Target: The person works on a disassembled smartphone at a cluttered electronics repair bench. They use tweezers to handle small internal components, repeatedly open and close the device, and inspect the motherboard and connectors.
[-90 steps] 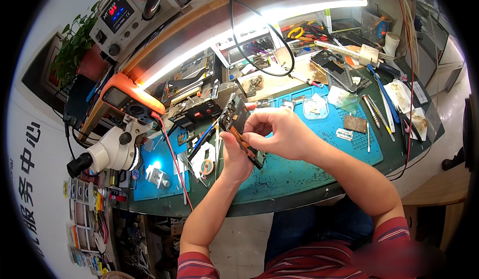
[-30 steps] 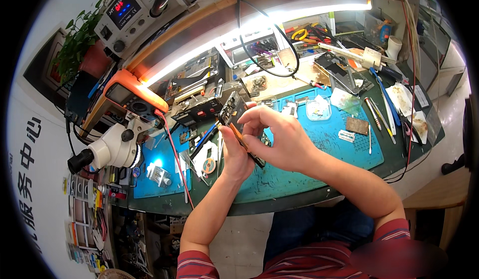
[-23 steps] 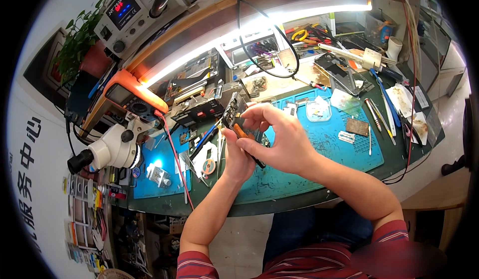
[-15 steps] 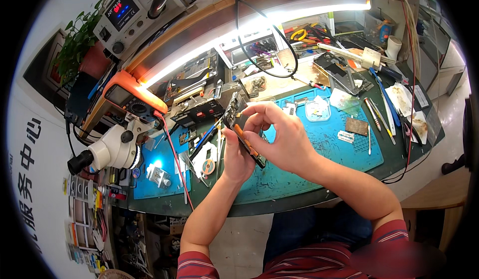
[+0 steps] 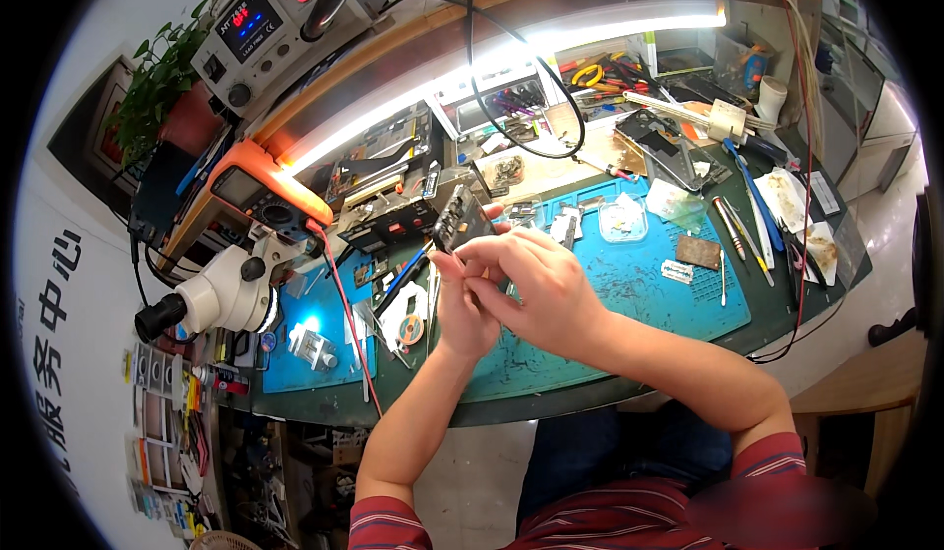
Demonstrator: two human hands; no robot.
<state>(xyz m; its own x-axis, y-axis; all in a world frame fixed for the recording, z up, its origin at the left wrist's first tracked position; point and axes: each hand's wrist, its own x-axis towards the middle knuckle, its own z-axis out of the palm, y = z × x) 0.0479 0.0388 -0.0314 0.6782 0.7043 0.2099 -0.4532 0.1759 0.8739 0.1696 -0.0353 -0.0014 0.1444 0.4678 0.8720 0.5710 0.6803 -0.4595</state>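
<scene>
My left hand grips an opened phone, raised and tilted above the bench, with its dark inner parts showing at the upper end. Fingertips of that hand poke out past its right edge. Bent over the near part of the phone is my right hand, its thumb and fingers closed beside my left thumb. Whatever lies between those fingertips is hidden. Beneath both hands is a blue repair mat.
A microscope and an orange multimeter stand at the left. On the mat's right are a clear small box, a razor blade and a brown plate. Tweezers lie further right. A black cable loops overhead.
The phone has turned so its upper end faces me more. My right hand has moved slightly down and left, covering the orange strip seen earlier. Left fingertips now show behind it.
</scene>
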